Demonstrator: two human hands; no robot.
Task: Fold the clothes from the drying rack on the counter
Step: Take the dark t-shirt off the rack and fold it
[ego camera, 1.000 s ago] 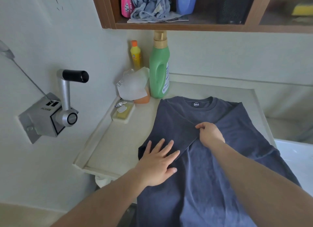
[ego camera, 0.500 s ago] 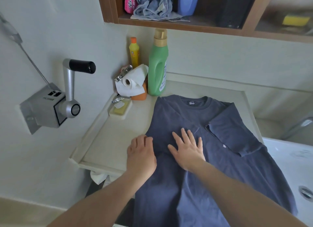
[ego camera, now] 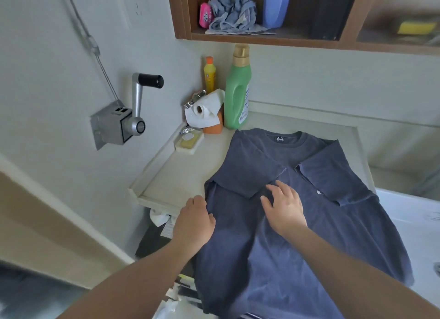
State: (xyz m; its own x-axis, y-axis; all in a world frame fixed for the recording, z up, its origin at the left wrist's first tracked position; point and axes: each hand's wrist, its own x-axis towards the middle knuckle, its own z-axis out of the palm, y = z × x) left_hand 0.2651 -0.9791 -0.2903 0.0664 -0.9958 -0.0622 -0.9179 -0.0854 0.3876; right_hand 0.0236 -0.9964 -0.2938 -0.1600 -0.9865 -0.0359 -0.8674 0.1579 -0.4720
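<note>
A dark blue T-shirt (ego camera: 281, 247) lies front-down on the pale counter (ego camera: 176, 173), collar toward the wall, its lower part hanging over the near edge. Both sleeves are folded in across the back. My left hand (ego camera: 194, 220) rests at the shirt's left edge by the counter's front edge, fingers curled under; whether it pinches the cloth is hidden. My right hand (ego camera: 284, 207) lies flat on the middle of the shirt, fingers spread, just below the folded left sleeve.
At the back left of the counter stand a green detergent bottle (ego camera: 238, 92), a yellow bottle (ego camera: 210, 74), a paper roll (ego camera: 206, 110) and a soap dish (ego camera: 189, 142). A metal crank (ego camera: 133, 114) juts from the left wall. A wooden shelf (ego camera: 262, 36) hangs overhead. A white basin (ego camera: 419, 228) lies to the right.
My right hand let go of the left sleeve after folding it in, then flattened on the shirt. My left hand slid toward the shirt's left edge and its fingers curled.
</note>
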